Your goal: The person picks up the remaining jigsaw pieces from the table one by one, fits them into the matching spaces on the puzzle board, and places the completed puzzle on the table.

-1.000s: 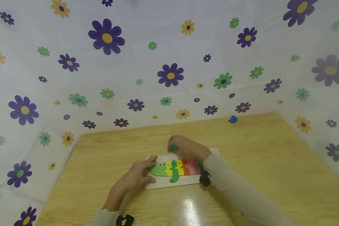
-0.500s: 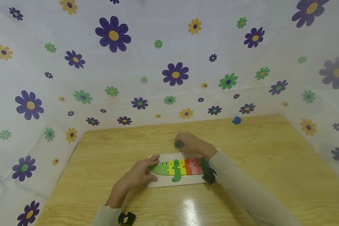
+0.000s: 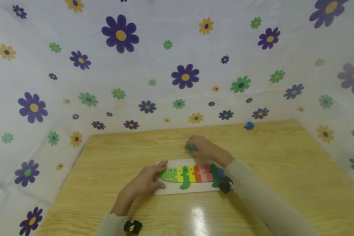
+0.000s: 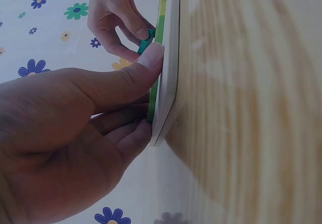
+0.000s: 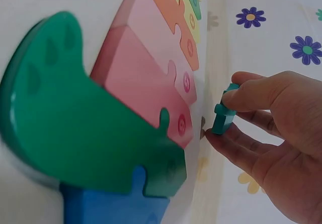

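My left hand (image 3: 146,180) rests on the left end of a white puzzle board (image 3: 172,190), thumb and fingers spread at the light green crocodile head (image 3: 168,176). In the left wrist view, the thumb (image 4: 152,56) lies against that end. Just beyond the board's back edge, my right hand (image 3: 205,147) pinches a small teal puzzle piece (image 5: 224,111) between thumb and fingers. Along the board run yellow, orange, pink and red body pieces. At the right end are a dark green leg piece (image 5: 95,128) and a blue piece (image 5: 110,204), partly hidden by my right wrist in the head view.
A loose blue piece (image 3: 249,125) lies near the table's back edge, right of my hands. The wooden table (image 3: 129,150) meets a white flowered cloth (image 3: 153,65) at its back and sides. Black cameras sit on both wrists.
My right hand has drawn slightly back and right with the teal piece, uncovering more of the dark green and blue pieces. The left hand stays on the board; the head view has shifted a little.
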